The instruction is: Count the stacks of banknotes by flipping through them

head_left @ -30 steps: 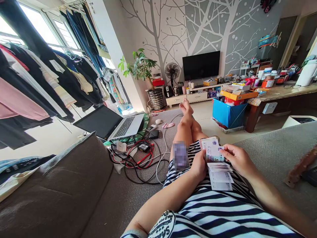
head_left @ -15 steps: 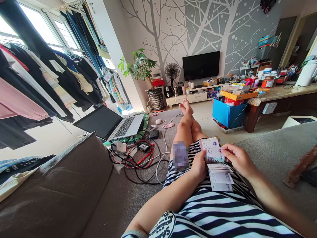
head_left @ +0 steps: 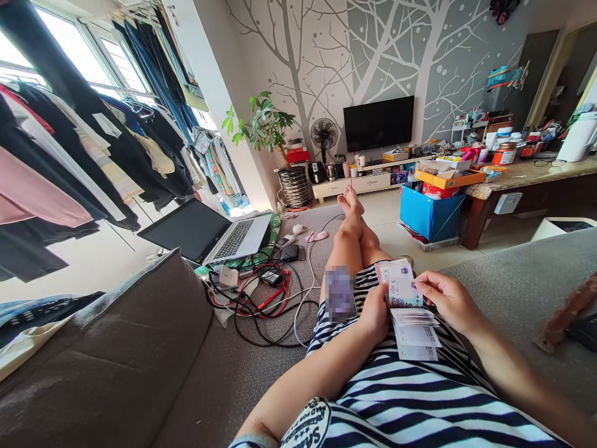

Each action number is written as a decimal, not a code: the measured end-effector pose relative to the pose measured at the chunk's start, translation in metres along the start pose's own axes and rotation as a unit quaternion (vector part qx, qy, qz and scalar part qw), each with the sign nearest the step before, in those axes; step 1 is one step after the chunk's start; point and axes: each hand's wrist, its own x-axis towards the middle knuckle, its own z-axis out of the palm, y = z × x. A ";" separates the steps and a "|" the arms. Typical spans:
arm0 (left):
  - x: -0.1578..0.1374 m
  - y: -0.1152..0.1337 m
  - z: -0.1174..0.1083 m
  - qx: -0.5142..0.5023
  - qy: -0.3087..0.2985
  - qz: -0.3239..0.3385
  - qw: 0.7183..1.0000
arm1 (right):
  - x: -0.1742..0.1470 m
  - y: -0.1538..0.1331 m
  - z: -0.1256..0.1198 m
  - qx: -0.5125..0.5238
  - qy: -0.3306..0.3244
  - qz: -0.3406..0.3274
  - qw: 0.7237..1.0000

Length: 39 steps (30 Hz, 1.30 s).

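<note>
Over my lap, my left hand is closed on the left edge of a stack of banknote-like paper notes, printed with purple marks and figures. My right hand pinches the right edge of the top note between thumb and fingers. Just below, more whitish notes fan out in overlapping layers on the striped clothing. To the left, a phone-shaped item lies on my thigh, its surface blurred out. Some of my left fingers are hidden behind the stack.
Left of my legs, an open laptop stands on the grey sofa near tangled cables and a black adapter. A blue bin stands by the cluttered table. Clothes hang at the far left.
The top note between my hands has shifted or bent slightly, so its printing shows differently. Both hands stay nearly in place; the fanned notes below look the same.
</note>
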 end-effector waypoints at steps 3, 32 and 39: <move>0.000 0.000 -0.001 0.009 -0.005 0.002 1.000 | 0.000 0.000 0.000 0.000 -0.003 0.001 1.000; 0.003 -0.003 -0.007 0.002 -0.005 -0.004 1.000 | -0.004 -0.009 -0.007 0.046 -0.043 -0.019 0.998; 0.002 -0.002 -0.005 -0.013 0.006 -0.019 1.000 | 0.004 0.002 -0.004 0.034 -0.067 0.016 0.997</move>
